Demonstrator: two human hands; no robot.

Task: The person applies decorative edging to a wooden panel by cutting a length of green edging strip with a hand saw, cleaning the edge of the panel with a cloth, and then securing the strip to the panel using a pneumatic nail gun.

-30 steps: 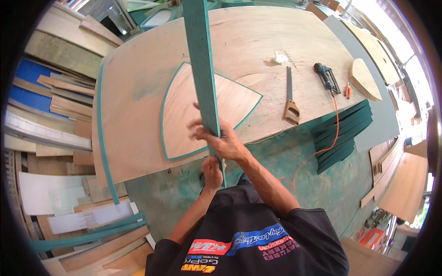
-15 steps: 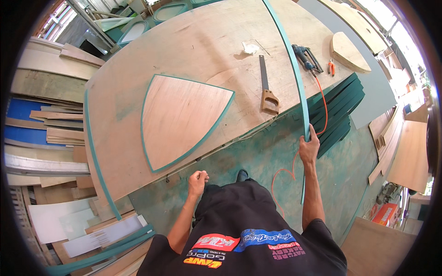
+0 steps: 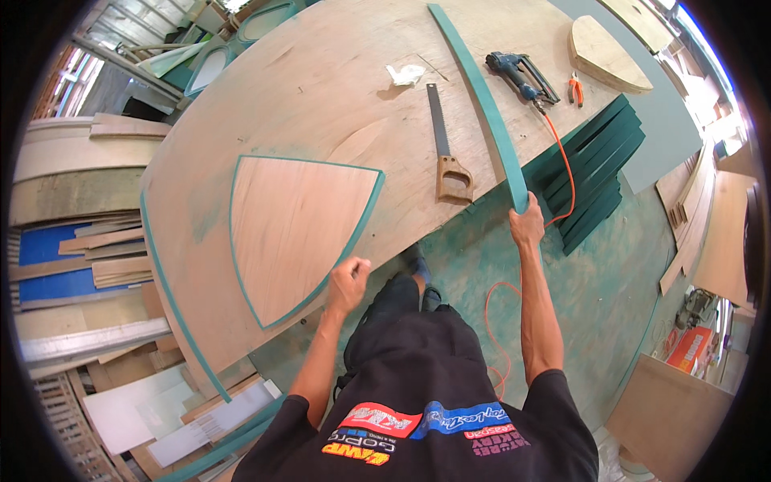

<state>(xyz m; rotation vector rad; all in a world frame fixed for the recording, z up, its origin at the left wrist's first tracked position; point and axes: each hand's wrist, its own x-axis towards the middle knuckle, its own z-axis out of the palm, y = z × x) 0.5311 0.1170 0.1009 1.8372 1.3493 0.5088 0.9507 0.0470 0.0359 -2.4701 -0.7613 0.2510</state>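
Right hand (image 3: 527,222): fingers wrapped around a long teal strip (image 3: 480,100), just off the near edge of the desk (image 3: 321,104). From the grip the strip runs away and to the left over the desk; can't tell if it rests flat on the surface.

Left hand (image 3: 348,285): fingers curled into a loose fist by the right edge of a fan-shaped wood panel (image 3: 301,229) with teal edging. Can't tell if they touch it or hide anything small.

Just left of the strip: handsaw (image 3: 454,180), wooden handle toward the person, blade pointing away. Beyond the blade, crumpled white scrap (image 3: 405,75).

Right of the strip: blue-black power tool (image 3: 518,76), orange hose (image 3: 569,173) dropping past the near edge to the floor (image 3: 450,269). Next to it, orange-handled pliers (image 3: 575,90), then a rounded wooden block (image 3: 606,52) at the far right.

Bundle of dark green strips (image 3: 590,173) right of the right hand. Another teal strip (image 3: 171,299) follows the desk's left edge.
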